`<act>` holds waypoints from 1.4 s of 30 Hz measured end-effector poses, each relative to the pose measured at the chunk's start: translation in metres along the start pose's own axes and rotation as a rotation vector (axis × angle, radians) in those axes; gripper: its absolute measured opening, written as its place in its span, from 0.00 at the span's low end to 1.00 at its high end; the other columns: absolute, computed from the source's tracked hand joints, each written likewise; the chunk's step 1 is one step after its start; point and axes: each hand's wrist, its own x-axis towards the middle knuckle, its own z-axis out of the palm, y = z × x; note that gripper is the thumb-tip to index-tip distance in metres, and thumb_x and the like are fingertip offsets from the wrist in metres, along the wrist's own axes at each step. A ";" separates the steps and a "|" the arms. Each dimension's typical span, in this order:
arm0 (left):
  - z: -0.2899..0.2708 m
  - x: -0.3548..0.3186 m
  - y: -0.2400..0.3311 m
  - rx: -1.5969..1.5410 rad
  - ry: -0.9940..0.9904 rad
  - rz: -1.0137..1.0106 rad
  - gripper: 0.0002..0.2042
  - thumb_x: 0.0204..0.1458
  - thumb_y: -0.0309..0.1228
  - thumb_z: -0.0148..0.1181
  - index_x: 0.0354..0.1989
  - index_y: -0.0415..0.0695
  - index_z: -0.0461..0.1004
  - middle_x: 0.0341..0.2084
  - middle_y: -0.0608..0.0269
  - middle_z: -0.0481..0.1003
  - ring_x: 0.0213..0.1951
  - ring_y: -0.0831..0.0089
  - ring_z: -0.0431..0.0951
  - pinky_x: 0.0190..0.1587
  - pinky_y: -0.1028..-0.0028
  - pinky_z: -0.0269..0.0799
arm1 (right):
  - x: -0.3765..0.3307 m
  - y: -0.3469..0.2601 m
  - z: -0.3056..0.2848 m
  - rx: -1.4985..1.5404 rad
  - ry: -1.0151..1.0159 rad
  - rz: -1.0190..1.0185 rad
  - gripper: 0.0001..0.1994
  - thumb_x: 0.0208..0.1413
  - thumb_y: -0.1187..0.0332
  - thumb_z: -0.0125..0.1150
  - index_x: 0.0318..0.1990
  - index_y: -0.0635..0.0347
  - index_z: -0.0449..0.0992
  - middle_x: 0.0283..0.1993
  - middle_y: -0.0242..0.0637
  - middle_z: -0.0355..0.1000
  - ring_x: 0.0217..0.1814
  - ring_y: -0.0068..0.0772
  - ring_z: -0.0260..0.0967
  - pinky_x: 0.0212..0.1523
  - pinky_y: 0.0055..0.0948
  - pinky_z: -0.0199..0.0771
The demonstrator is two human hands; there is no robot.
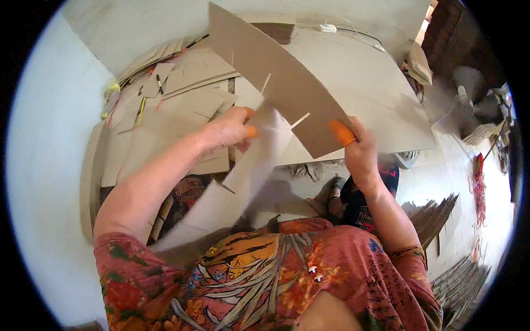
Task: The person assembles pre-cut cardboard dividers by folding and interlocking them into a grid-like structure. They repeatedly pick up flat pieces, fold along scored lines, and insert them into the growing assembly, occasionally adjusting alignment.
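Note:
My right hand (361, 154) is closed on the near right end of a long brown cardboard strip (281, 69). Short slots are cut into this strip, and it stretches up and to the left over the table. A second, paler cardboard strip (240, 185), smeared by motion, slants from my left hand (234, 127) down toward my lap. The left fingers are closed round its upper part, and it also has cuts along one edge. Orange covers sit on fingers of both hands. Near the middle the two strips overlap in view; whether they touch, I cannot tell.
A pale table board (381, 99) lies before me. Flat cardboard pieces (199, 77) and pens (142, 110) are at its left. A white power strip (327, 28) sits at the back. Right of my lap stand stacked strips (439, 218), and red string (479, 190) hangs farther right.

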 end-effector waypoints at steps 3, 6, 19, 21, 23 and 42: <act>0.023 -0.009 0.025 -0.038 -0.038 -0.003 0.15 0.52 0.25 0.52 0.47 0.31 0.64 0.21 0.61 0.71 0.19 0.75 0.73 0.22 0.76 0.72 | 0.003 -0.001 -0.019 -0.101 -0.030 0.071 0.05 0.52 0.76 0.55 0.36 0.66 0.74 0.21 0.45 0.70 0.24 0.18 0.63 0.27 0.21 0.64; 0.053 -0.002 0.024 -0.135 -0.137 0.133 0.12 0.53 0.25 0.50 0.45 0.34 0.66 0.21 0.63 0.71 0.19 0.76 0.73 0.21 0.77 0.71 | 0.002 0.006 -0.028 -0.168 -0.103 0.126 0.05 0.52 0.76 0.55 0.36 0.66 0.74 0.22 0.47 0.70 0.23 0.21 0.63 0.26 0.24 0.64; 0.042 0.010 -0.002 -0.185 -0.104 0.183 0.23 0.54 0.40 0.55 0.52 0.36 0.65 0.32 0.63 0.73 0.29 0.78 0.75 0.32 0.76 0.72 | -0.008 0.043 -0.018 -0.343 -0.377 0.204 0.12 0.51 0.71 0.59 0.41 0.68 0.72 0.32 0.49 0.74 0.34 0.35 0.70 0.36 0.28 0.69; 0.025 0.022 -0.041 0.011 0.142 0.321 0.25 0.54 0.42 0.55 0.53 0.35 0.64 0.36 0.59 0.74 0.35 0.74 0.75 0.39 0.73 0.72 | -0.009 0.034 -0.016 -0.359 -0.327 0.125 0.17 0.49 0.70 0.61 0.46 0.67 0.71 0.40 0.55 0.72 0.43 0.52 0.71 0.44 0.34 0.70; -0.006 0.032 -0.094 0.587 0.540 0.221 0.28 0.51 0.46 0.56 0.53 0.34 0.65 0.41 0.50 0.73 0.41 0.60 0.74 0.47 0.67 0.68 | 0.004 0.017 -0.011 -0.384 -0.310 0.008 0.23 0.47 0.67 0.63 0.51 0.67 0.68 0.47 0.57 0.69 0.50 0.56 0.67 0.49 0.38 0.68; -0.099 0.021 -0.099 0.635 0.507 -0.095 0.12 0.49 0.33 0.51 0.29 0.33 0.71 0.19 0.51 0.71 0.23 0.64 0.74 0.26 0.65 0.68 | 0.028 -0.004 0.020 -0.316 -0.285 -0.265 0.18 0.42 0.82 0.49 0.44 0.64 0.70 0.27 0.51 0.70 0.29 0.54 0.69 0.29 0.40 0.68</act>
